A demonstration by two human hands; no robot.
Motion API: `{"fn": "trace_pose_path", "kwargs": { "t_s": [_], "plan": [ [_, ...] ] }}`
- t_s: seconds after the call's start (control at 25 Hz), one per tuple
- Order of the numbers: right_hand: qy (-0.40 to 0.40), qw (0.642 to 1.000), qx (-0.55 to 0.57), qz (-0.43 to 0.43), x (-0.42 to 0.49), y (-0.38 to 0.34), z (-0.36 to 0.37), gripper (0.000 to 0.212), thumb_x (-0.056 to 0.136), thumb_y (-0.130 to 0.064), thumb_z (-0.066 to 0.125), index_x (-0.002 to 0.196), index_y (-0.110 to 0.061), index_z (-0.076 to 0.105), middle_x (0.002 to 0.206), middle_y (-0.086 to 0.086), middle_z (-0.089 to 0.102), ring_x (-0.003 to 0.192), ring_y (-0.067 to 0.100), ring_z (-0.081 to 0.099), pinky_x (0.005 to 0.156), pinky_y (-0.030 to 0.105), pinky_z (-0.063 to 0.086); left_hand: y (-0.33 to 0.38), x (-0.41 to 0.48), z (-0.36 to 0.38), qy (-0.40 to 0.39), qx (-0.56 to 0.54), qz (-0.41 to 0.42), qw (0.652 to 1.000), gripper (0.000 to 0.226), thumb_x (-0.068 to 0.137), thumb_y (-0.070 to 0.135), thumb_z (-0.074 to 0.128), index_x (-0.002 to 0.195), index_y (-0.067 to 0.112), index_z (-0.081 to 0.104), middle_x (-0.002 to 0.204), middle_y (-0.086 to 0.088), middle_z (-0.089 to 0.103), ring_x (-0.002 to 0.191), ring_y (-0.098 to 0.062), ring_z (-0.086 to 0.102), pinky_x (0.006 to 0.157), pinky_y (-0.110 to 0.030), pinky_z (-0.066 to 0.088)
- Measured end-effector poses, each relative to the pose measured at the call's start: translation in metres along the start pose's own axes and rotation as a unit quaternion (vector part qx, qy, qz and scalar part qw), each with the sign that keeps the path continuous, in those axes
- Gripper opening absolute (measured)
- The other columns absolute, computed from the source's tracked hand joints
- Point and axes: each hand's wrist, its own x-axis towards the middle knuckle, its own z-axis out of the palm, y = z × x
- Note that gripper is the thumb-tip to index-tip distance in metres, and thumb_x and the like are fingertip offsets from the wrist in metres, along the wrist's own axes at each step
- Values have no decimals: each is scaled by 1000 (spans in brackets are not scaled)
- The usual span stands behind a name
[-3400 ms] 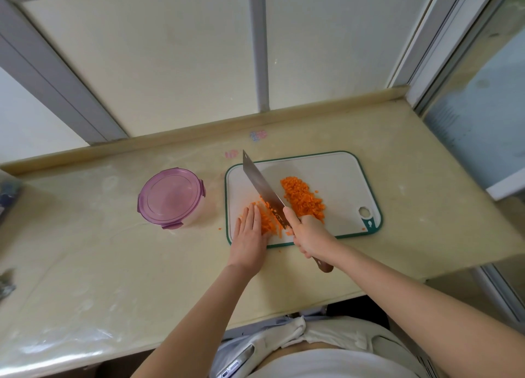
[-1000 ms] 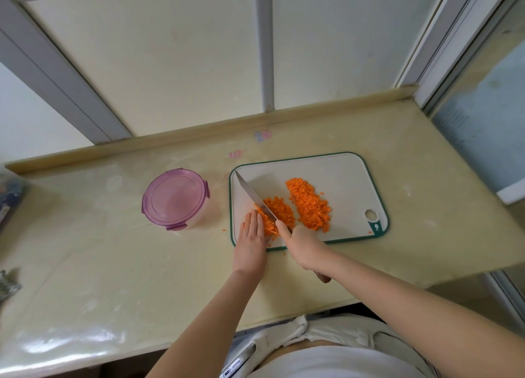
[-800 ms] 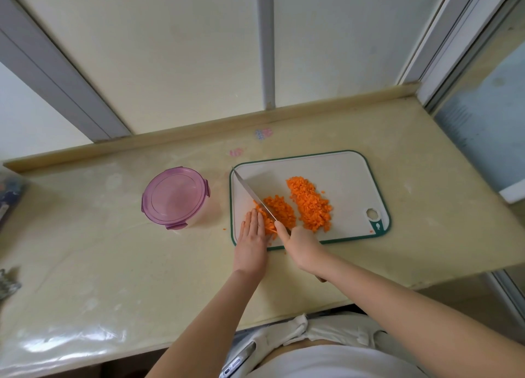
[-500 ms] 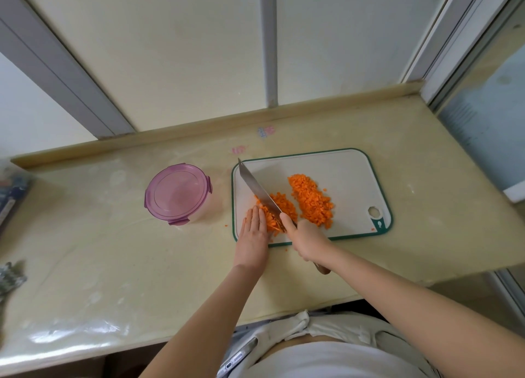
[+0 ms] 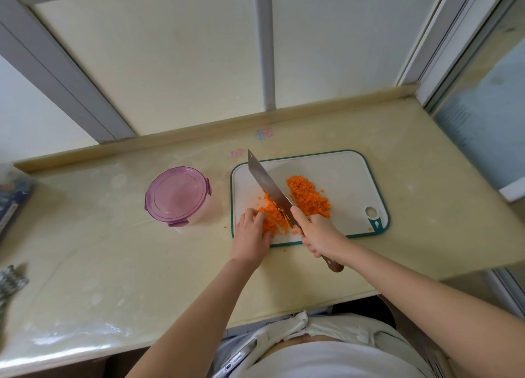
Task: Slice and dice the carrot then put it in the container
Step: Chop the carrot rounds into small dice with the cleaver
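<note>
The carrot is diced into small orange bits on a white cutting board with a green rim. It lies in two heaps: one just beyond the knife hand's knuckles, and a looser one between the two hands. The right hand is wrapped tight around the handle of a broad knife, forefinger up by the blade. The blade slants away from the grip, over the looser heap, and its tip passes the board's far left corner. The left hand sits just left of the grip, fingers curled and knuckles raised, clutching that heap's edge. Half a second ago those fingers lay straight and flat beside the heap, and the blade sat lower over the board. The board's near edge runs under both hands, and the counter ends close behind the wrists. Bare board lies beyond and to the right of the grip. A round container with its purple lid on stands left of the left hand, well apart from it. A few stray bits lie on the counter near both hands.
</note>
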Motion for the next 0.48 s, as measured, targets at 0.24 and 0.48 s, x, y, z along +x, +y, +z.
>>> {"fn": "trace_pose_path", "kwargs": {
  "t_s": [0.24,0.48],
  "plan": [
    [-3,1000,5,17,-2,10,3,50,97,-56,33,69,-15,39,49,-2,30,37,12,24,37,18,21,3,2,-1,5,51,-42,998,30,90,35,56,99,7,56,104,-8,49,102,-26,44,84,-32,35],
    [10,996,-82,18,6,18,14,57,97,-59,26,70,-11,41,51,1,35,40,17,32,42,24,31,6,2,-2,-8,73,-48,996,31,92,38,51,104,9,54,107,-7,51,105,-25,42,85,-29,33]
  ]
}}
